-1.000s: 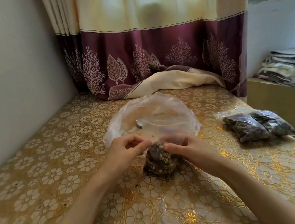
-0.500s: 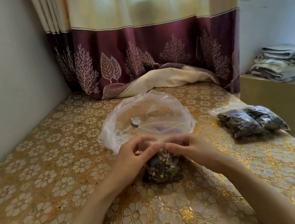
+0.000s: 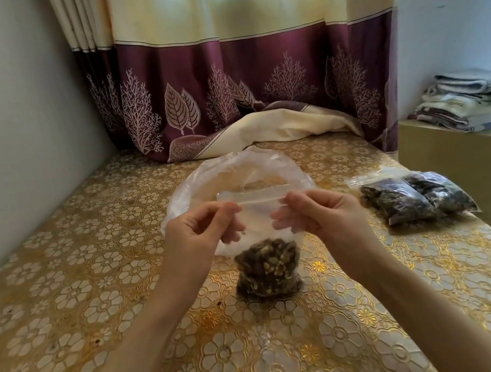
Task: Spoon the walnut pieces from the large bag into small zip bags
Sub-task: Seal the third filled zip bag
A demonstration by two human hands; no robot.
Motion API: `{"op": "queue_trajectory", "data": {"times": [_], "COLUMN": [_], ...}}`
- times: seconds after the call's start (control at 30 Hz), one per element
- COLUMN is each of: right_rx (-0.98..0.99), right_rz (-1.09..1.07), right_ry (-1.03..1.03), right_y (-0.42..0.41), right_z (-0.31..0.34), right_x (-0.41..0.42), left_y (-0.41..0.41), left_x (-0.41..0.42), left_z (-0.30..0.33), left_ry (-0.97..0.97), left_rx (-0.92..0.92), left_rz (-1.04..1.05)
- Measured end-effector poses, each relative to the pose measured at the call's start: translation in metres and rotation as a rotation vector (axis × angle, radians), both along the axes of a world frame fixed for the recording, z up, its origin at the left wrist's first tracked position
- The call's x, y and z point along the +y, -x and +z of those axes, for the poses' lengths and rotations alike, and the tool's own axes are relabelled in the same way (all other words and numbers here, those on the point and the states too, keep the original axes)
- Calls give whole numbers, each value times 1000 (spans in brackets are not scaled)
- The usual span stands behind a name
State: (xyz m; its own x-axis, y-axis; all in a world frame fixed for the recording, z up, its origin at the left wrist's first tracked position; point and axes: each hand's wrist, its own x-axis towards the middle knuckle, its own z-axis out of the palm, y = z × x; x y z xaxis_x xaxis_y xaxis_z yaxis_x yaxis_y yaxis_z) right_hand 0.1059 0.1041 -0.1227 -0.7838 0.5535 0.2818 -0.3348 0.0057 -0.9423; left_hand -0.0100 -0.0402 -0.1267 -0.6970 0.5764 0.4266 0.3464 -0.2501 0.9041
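Note:
A small zip bag (image 3: 266, 268) half full of dark walnut pieces stands upright on the gold flowered tablecloth (image 3: 103, 296). My left hand (image 3: 203, 232) pinches the left end of its clear top strip, and my right hand (image 3: 318, 214) pinches the right end. The strip is stretched flat between them. Behind the small bag lies the large clear bag (image 3: 237, 177), crumpled and open; the spoon is hidden.
Two filled zip bags (image 3: 416, 200) of walnut pieces lie at the right near the table's edge. A purple and cream curtain (image 3: 242, 93) hangs at the back, its hem on the table. Folded towels (image 3: 468, 99) sit on a low cabinet at the right.
Both hands have lifted and moved apart along the small bag's top, pulling it up and taut. Before, their fingertips met low over the bag's mouth.

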Motion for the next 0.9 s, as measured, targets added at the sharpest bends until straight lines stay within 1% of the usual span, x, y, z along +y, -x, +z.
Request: {"op": "queue_trajectory", "data": {"times": [0.1, 0.17, 0.37, 0.5, 0.73, 0.83, 0.9], "right_rx": [25, 30, -17, -57, -54, -18, -19], "right_rz": [-13, -27, 13, 23, -70, -89, -78], "right_ry": [11, 12, 23, -49, -228, -245, -246], "right_y": [-1, -2, -7, -9, -6, -6, -6], "right_z": [1, 2, 5, 8, 3, 3, 3], "right_x": [3, 6, 16, 21, 18, 15, 13], "left_y": [1, 4, 14, 16, 15, 13, 11], "left_x": [-1, -3, -10, -11, -10, -8, -6], "left_z": [1, 2, 5, 6, 5, 5, 3], "left_ry": [-17, -41, -14, 20, 51, 52, 78], "left_rx": [4, -24, -61, -25, 48, 43, 83], "left_rz": [33, 40, -43, -12, 54, 22, 33]}}
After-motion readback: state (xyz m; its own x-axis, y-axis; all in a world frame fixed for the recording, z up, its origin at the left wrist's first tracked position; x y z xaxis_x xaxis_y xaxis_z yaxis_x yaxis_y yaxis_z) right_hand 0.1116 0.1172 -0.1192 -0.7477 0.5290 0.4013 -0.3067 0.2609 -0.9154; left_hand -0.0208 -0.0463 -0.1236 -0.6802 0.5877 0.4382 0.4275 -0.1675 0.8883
